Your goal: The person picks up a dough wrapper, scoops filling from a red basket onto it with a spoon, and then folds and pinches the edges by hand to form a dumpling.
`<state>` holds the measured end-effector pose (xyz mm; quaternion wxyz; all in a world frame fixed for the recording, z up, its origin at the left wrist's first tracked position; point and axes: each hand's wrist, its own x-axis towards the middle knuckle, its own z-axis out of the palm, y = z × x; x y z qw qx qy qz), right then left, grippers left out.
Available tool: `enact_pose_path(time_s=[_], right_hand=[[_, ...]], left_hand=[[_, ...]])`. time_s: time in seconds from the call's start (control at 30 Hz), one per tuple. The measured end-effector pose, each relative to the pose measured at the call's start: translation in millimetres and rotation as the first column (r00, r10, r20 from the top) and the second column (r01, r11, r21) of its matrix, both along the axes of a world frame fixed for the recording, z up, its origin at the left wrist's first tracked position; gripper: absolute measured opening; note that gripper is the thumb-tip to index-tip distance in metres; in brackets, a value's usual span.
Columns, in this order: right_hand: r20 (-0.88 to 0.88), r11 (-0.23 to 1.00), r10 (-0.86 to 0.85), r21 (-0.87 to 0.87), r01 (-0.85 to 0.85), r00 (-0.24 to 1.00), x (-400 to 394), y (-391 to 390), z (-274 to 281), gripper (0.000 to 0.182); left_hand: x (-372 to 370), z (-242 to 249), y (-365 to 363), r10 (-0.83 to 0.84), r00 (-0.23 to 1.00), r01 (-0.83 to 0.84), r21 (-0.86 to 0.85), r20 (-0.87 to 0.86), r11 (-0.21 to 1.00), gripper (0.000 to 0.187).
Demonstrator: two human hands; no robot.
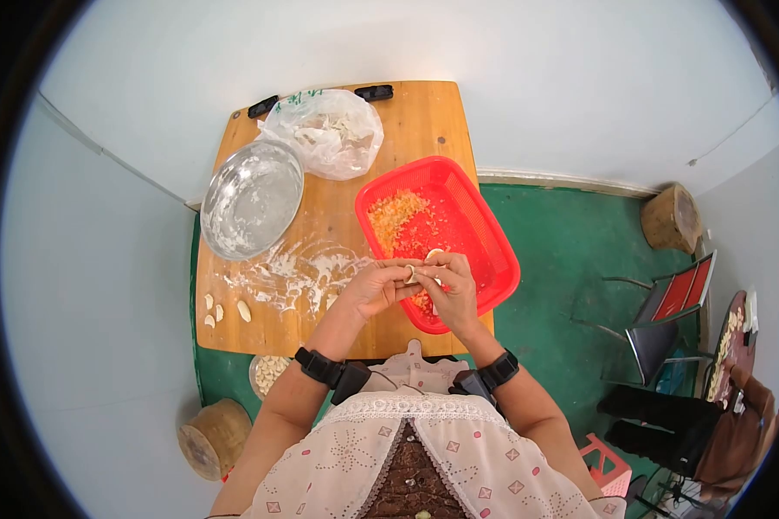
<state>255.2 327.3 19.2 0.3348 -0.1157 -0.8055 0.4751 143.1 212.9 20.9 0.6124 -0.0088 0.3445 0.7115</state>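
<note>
My left hand [379,287] and my right hand [453,291] meet over the near left side of a red plastic basket [493,244]. Between their fingertips they pinch a small pale dumpling [411,274], its far side partly covered by the fingers. A round white dough wrapper [434,253] shows just behind the right fingers. Chopped orange filling [396,214] is heaped in the basket's far left part, with scattered bits on its floor. Left of my hands, loose flour [303,275] is smeared over the wooden table [417,117]. Several small crescent dumplings [244,311] lie near its left edge.
A floury metal basin [255,203] and a plastic bag of flour [331,134] occupy the table's far left. Below the near edge is a bowl of white pieces [270,374]. A wooden stump [215,439], a chair [666,311] and another person [740,432] are around.
</note>
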Motion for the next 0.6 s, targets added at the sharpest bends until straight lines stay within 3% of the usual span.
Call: enact_pose_path(time_s=[0.17,0.27,0.37,0.6], right_hand=[[-0.006,1.000,-0.019,-0.006,0.019,1.000,0.3,-0.7,-3.9,0.019],[-0.031,0.966,-0.079,-0.249,0.069,0.996,1.2,-5.5,1.8,0.025],[0.007,0.994,-0.027,-0.109,0.028,1.000,6.7,2.9,-7.3,0.031],[0.067,0.989,-0.073,-0.121,0.081,0.995,7.3,2.6,-1.3,0.023]], left_hand=[[0.0,-1.5,-0.1,0.008,1.000,-0.008,-0.021,-0.007,1.000,0.023],[-1.3,1.6,0.4,0.024,1.000,-0.024,-0.013,0.015,1.000,0.024],[-4.6,1.5,-1.3,0.031,0.999,-0.031,0.002,0.038,1.000,0.025],[-5.1,-0.4,0.4,0.013,0.999,-0.012,-0.010,0.043,1.000,0.024]])
